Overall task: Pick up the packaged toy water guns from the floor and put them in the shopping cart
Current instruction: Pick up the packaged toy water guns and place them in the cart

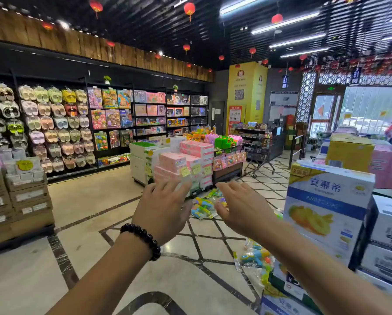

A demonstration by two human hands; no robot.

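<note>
Both the left hand and right hand hover empty with fingers spread, while the packaged toy water guns beside the pink box stack look light, crinkly and slippery, likely best pinched at a bag edge.

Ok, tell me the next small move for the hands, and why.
Probably bend down and reach for the nearest water gun packs on the floor by the boxes. Both the left hand and right hand hang open and hold nothing, and more packs lie farther ahead.
</note>
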